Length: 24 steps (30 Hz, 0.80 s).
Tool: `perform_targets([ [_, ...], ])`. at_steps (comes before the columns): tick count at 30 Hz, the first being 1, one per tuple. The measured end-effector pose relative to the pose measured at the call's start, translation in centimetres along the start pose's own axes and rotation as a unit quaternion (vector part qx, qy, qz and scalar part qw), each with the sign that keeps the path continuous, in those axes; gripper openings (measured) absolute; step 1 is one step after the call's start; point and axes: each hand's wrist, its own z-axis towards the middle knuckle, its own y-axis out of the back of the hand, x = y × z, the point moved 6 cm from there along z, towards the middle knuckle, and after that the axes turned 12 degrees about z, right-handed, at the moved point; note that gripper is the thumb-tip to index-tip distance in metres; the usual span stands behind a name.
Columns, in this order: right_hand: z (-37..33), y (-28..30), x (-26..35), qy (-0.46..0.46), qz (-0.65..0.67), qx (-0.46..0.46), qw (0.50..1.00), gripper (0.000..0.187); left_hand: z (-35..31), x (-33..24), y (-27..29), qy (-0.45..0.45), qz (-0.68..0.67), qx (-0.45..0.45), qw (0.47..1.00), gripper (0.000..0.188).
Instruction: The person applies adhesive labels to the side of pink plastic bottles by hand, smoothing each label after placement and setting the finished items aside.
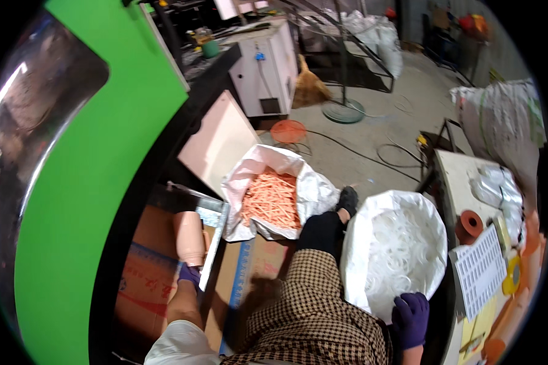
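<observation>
— Purple gloves, two of them: the left hand (189,274) at lower left, the right hand (410,317) at lower right.

— What have they got?

— The left hand's fingers are closed around the bottom of a pale pink moulded piece (189,237), which stands upright just beside a metal chute (214,240). The right hand is half curled, fingers resting on the rim of the white sack (353,243); I can't tell whether it grips anything.

— How many sacks?

— Two open ones. The white sack, right of centre, is full of whitish rings (399,249). The other sack (313,191), at centre, holds orange sticks (273,199). A third, closed sack (499,121) sits at upper right.

— And around them?

— One green machine panel (97,201) fills the left side. Cardboard boxes (149,286) lie under the left hand. A table (453,173) at the right edge carries one orange roll (470,223) and one white perforated tray (481,267). Beyond is a grey concrete floor (383,131) with cables, and a white cabinet (268,70) at upper centre.
</observation>
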Motion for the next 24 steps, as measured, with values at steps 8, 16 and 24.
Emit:
perform_targets([
  [8, 0.2, 0.1, 0.1, 0.035, 0.014, 0.032, 0.999, 0.031, 4.9, 3.0, 10.9, 0.004, -0.226, -0.192, 0.955, 0.036],
  [16, -1.4, -2.7, -0.2, 0.032, 0.054, 0.069, 0.996, 0.029, -0.2, -2.3, 11.7, -0.168, -0.205, -0.252, 0.931, 0.043],
  [24, -2.4, -0.5, -0.9, 0.005, 0.054, 0.069, 0.996, 0.032, 1.5, -9.6, 14.8, -0.082, -0.022, -0.347, 0.934, 0.085],
])
